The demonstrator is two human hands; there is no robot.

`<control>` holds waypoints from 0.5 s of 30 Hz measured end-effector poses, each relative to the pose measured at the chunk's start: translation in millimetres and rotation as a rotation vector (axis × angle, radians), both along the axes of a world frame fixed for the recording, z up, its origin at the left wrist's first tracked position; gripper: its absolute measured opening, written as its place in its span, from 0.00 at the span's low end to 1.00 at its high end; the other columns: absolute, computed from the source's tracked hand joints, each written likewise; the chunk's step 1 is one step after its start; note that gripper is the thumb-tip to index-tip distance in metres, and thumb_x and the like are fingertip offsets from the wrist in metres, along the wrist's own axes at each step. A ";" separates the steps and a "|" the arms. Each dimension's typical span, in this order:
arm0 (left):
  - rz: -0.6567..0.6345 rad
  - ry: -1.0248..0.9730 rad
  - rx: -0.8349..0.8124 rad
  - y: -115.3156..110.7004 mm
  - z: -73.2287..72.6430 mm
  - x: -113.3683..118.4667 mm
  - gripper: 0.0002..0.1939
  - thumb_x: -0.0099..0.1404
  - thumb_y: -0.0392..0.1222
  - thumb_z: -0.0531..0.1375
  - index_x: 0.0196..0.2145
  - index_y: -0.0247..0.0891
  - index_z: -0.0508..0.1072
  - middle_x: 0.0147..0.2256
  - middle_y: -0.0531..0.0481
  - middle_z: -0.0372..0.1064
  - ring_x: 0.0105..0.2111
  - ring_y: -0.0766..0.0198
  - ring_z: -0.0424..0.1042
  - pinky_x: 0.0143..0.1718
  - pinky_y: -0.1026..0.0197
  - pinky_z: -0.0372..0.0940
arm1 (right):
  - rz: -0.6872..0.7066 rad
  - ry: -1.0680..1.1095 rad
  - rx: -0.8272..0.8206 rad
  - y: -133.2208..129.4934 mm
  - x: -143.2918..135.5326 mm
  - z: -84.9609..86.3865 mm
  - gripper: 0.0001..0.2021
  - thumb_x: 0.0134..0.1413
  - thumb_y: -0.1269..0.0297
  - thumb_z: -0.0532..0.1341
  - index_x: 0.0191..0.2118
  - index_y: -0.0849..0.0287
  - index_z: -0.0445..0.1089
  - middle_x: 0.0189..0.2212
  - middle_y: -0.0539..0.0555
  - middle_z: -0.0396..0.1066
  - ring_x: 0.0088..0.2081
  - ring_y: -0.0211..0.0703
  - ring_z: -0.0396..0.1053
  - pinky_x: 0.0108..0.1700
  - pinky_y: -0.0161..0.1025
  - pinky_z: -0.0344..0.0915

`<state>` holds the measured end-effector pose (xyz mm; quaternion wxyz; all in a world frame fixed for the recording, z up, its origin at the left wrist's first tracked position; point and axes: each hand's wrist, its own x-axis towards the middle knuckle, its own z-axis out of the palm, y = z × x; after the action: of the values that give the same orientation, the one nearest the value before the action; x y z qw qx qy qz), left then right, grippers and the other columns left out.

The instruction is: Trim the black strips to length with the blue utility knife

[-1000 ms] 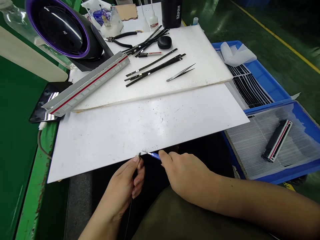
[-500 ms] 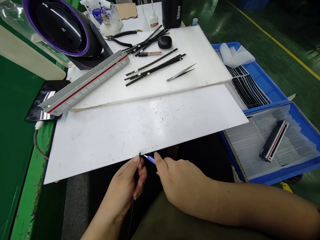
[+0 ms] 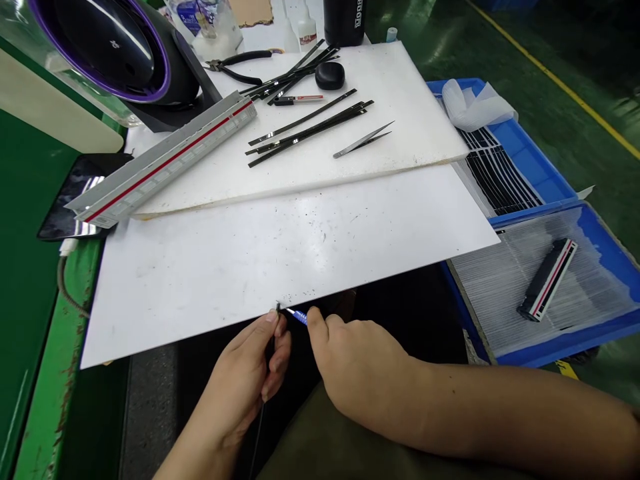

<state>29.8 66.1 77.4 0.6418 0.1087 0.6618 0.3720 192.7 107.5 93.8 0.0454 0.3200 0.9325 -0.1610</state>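
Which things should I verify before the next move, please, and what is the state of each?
1. Strip gripped in left hand: ok.
2. Blue tool held in right hand: ok.
3. Tool tip touching the strip: cannot tell, the gap is too small to see.
4. Tweezers lying away from both hands: ok.
5. White sheet clean: not ok, dark specks lie near its front edge.

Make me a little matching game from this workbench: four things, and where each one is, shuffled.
Things
1. blue tool
2. tweezers
3. thin dark strip
4. crumpled white wrap

Places
A. at the farther blue tray
B. held in the left hand
C. held in the right hand
D. lying on the thick white slab

Pairs: 1-C, 2-D, 3-B, 4-A
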 end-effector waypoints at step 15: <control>-0.003 0.056 0.040 -0.4 -4.2 1.1 0.24 0.59 0.62 0.63 0.26 0.39 0.62 0.15 0.60 0.55 0.12 0.75 0.46 0.10 0.73 0.45 | -0.035 0.086 0.122 -9.3 -2.9 -10.1 0.29 0.50 0.80 0.51 0.60 0.82 0.63 0.28 0.62 0.72 0.20 0.43 0.68 0.14 0.34 0.61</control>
<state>30.9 65.8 73.2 0.6212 0.1327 0.6717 0.3812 189.8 98.3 83.6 -0.0174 0.3311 0.9360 -0.1183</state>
